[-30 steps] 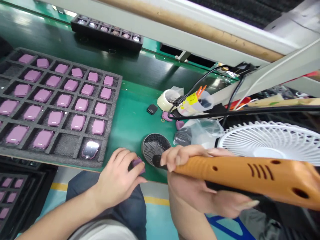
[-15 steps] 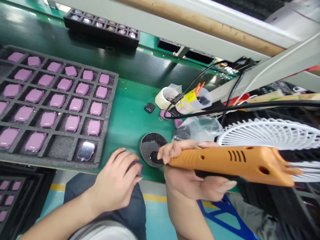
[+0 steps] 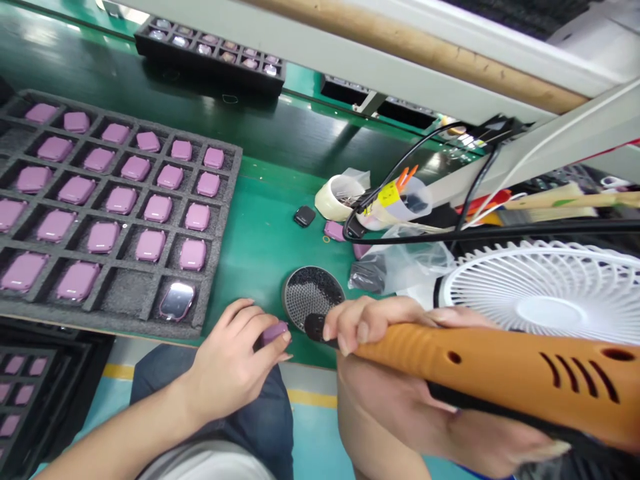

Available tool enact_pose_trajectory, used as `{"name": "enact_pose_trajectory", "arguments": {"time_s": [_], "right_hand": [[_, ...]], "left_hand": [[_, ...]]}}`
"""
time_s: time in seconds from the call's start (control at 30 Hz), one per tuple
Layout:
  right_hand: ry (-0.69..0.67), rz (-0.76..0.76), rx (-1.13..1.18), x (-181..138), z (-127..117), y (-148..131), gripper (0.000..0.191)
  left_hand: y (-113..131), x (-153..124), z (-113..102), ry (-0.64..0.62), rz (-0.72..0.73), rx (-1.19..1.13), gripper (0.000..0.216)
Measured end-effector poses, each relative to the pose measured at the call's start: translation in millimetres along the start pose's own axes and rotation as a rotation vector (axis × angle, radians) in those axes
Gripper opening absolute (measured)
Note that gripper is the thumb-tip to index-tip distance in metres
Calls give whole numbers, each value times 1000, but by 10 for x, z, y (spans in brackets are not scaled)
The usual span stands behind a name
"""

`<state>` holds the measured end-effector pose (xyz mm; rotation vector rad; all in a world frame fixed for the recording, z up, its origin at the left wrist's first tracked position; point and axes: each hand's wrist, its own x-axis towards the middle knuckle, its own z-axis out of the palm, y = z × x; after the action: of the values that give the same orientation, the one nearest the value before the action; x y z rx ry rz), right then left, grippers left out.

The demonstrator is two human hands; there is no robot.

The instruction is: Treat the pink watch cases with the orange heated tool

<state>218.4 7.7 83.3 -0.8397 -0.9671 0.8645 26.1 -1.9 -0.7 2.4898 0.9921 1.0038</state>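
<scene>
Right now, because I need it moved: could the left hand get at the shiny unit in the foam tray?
Probably yes: the shiny unit sits in the foam tray's near corner, close to the left hand, nothing between them. It holds a pink case, though.

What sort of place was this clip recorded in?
Probably a factory electronics assembly line: a foam tray of lilac device cases, a green workbench, and an orange handheld tool.

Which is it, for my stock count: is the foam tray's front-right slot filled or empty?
Filled: a shiny-faced pink-rimmed unit sits in that slot of the grey foam tray, face up.
</scene>
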Motion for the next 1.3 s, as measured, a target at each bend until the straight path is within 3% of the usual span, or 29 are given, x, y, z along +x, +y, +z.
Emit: {"name": "enact_pose_trajectory", "arguments": {"time_s": [0.57, 0.87, 1.03, 1.3], "right_hand": [[-44, 40, 98, -66, 163, 124, 56], [-182, 127, 67, -12, 142, 62, 47], [-198, 73, 50, -38, 128, 129, 56], [-223, 17, 44, -55, 112, 211, 56]], "left_hand": [[1, 5, 13, 13, -9, -18, 15], [21, -13, 33, 36, -16, 6, 14], [22, -12, 50, 49, -18, 4, 15], [18, -15, 59, 44, -19, -3, 12]]}}
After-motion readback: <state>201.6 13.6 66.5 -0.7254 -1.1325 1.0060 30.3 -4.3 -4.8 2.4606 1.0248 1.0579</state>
